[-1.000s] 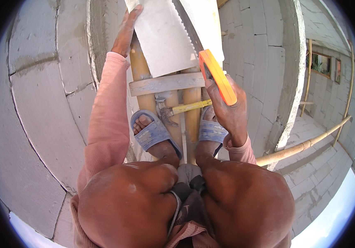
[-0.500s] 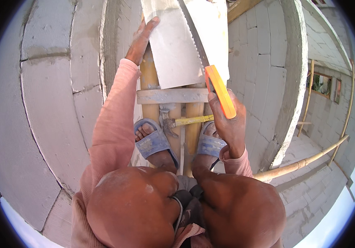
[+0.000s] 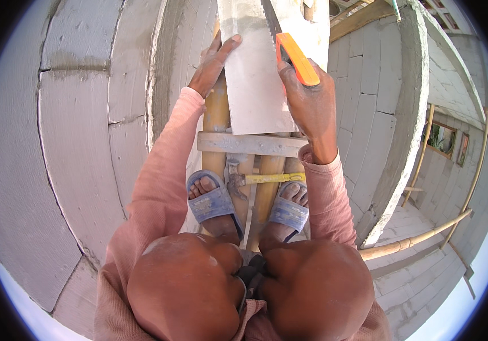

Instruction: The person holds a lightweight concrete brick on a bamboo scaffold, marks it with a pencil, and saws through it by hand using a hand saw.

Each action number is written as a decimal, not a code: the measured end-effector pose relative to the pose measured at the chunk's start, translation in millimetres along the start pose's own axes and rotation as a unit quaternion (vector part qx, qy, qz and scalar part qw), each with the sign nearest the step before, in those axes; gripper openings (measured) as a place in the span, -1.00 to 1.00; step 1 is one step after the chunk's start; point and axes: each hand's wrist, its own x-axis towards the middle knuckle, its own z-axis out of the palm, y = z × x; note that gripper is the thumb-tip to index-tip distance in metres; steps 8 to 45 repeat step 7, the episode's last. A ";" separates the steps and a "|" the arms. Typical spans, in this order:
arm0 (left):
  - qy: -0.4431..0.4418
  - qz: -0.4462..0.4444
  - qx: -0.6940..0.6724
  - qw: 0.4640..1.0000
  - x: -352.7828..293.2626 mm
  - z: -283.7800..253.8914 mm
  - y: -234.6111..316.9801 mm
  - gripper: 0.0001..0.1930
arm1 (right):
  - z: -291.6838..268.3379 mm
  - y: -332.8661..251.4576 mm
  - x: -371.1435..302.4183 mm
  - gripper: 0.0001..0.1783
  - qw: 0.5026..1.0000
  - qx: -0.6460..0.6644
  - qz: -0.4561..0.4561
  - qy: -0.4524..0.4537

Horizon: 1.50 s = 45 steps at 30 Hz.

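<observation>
My right hand [image 3: 312, 96] is closed round the orange handle of a handsaw [image 3: 297, 58]. Its dark blade stretches away from me along the right side of a pale grey lightweight block [image 3: 253, 85], and the far end of the blade is out of view. My left hand [image 3: 212, 63] grips the block's left edge, thumb on the top face and fingers partly hidden at the side. Below the block, a wooden crosspiece [image 3: 249, 144] lies over bamboo poles [image 3: 215, 111]. A yellow-handled hammer [image 3: 272, 178] rests between my sandalled feet.
A grey block wall [image 3: 79, 148] rises close on my left. Another wall with a rough edge [image 3: 408, 125] stands to the right. Beyond it a bamboo rail [image 3: 414, 238] and upright poles cross an open drop. A bright white surface [image 3: 318, 40] lies beside the saw.
My right hand has pushed the saw forward, away from me, along the block. My left hand keeps its hold on the block's edge. The whole view has shifted slightly.
</observation>
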 end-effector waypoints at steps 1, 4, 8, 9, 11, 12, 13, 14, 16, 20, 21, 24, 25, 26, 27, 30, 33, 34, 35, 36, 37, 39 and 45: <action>-0.022 -0.001 -0.011 1.000 1.8 4.7 3.8 0.15 | -0.4 -0.4 16.0 -0.73 0.999 -0.015 -0.043 0.006; -0.011 -0.011 0.025 1.000 8.9 -7.6 -13.2 0.15 | 12.3 -15.4 53.8 -0.71 0.998 -0.022 -0.061 -0.002; 0.029 -0.037 0.123 0.991 12.0 -9.3 -24.8 0.11 | 18.2 -19.7 80.3 -0.68 1.000 -0.006 0.004 -0.028; 0.029 -0.037 0.123 0.991 12.0 -9.3 -24.8 0.11 | 18.2 -19.7 80.3 -0.68 1.000 -0.006 0.004 -0.028; 0.029 -0.037 0.123 0.991 12.0 -9.3 -24.8 0.11 | 18.2 -19.7 80.3 -0.68 1.000 -0.006 0.004 -0.028; 0.029 -0.037 0.123 0.991 12.0 -9.3 -24.8 0.11 | 18.2 -19.7 80.3 -0.68 1.000 -0.006 0.004 -0.028; 0.029 -0.037 0.123 0.991 12.0 -9.3 -24.8 0.11 | 18.2 -19.7 80.3 -0.68 1.000 -0.006 0.004 -0.028; 0.029 -0.037 0.123 0.991 12.0 -9.3 -24.8 0.11 | 18.2 -19.7 80.3 -0.68 1.000 -0.006 0.004 -0.028; 0.029 -0.037 0.123 0.991 12.0 -9.3 -24.8 0.11 | 18.2 -19.7 80.3 -0.68 1.000 -0.006 0.004 -0.028; 0.029 -0.037 0.123 0.991 12.0 -9.3 -24.8 0.11 | 18.2 -19.7 80.3 -0.68 1.000 -0.006 0.004 -0.028; 0.029 -0.037 0.123 0.991 12.0 -9.3 -24.8 0.11 | 18.2 -19.7 80.3 -0.68 1.000 -0.006 0.004 -0.028; 0.029 -0.037 0.123 0.991 12.0 -9.3 -24.8 0.11 | 18.2 -19.7 80.3 -0.68 1.000 -0.006 0.004 -0.028; 0.029 -0.037 0.123 0.991 12.0 -9.3 -24.8 0.11 | 18.2 -19.7 80.3 -0.68 1.000 -0.006 0.004 -0.028; 0.029 -0.037 0.123 0.991 12.0 -9.3 -24.8 0.11 | 18.2 -19.7 80.3 -0.68 1.000 -0.006 0.004 -0.028; 0.029 -0.037 0.123 0.991 12.0 -9.3 -24.8 0.11 | 18.2 -19.7 80.3 -0.68 1.000 -0.006 0.004 -0.028; 0.029 -0.037 0.123 0.991 12.0 -9.3 -24.8 0.11 | 18.2 -19.7 80.3 -0.68 1.000 -0.006 0.004 -0.028; 0.029 -0.037 0.123 0.991 12.0 -9.3 -24.8 0.11 | 18.2 -19.7 80.3 -0.68 1.000 -0.006 0.004 -0.028; 0.029 -0.037 0.123 0.991 12.0 -9.3 -24.8 0.11 | 18.2 -19.7 80.3 -0.68 1.000 -0.006 0.004 -0.028; 0.029 -0.037 0.123 0.991 12.0 -9.3 -24.8 0.11 | 18.2 -19.7 80.3 -0.68 1.000 -0.006 0.004 -0.028; 0.029 -0.037 0.123 0.991 12.0 -9.3 -24.8 0.11 | 18.2 -19.7 80.3 -0.68 1.000 -0.006 0.004 -0.028; 0.029 -0.037 0.123 0.991 12.0 -9.3 -24.8 0.11 | 18.2 -19.7 80.3 -0.68 1.000 -0.006 0.004 -0.028; 0.029 -0.037 0.123 0.991 12.0 -9.3 -24.8 0.11 | 18.2 -19.7 80.3 -0.68 1.000 -0.006 0.004 -0.028; 0.029 -0.037 0.123 0.991 12.0 -9.3 -24.8 0.11 | 18.2 -19.7 80.3 -0.68 1.000 -0.006 0.004 -0.028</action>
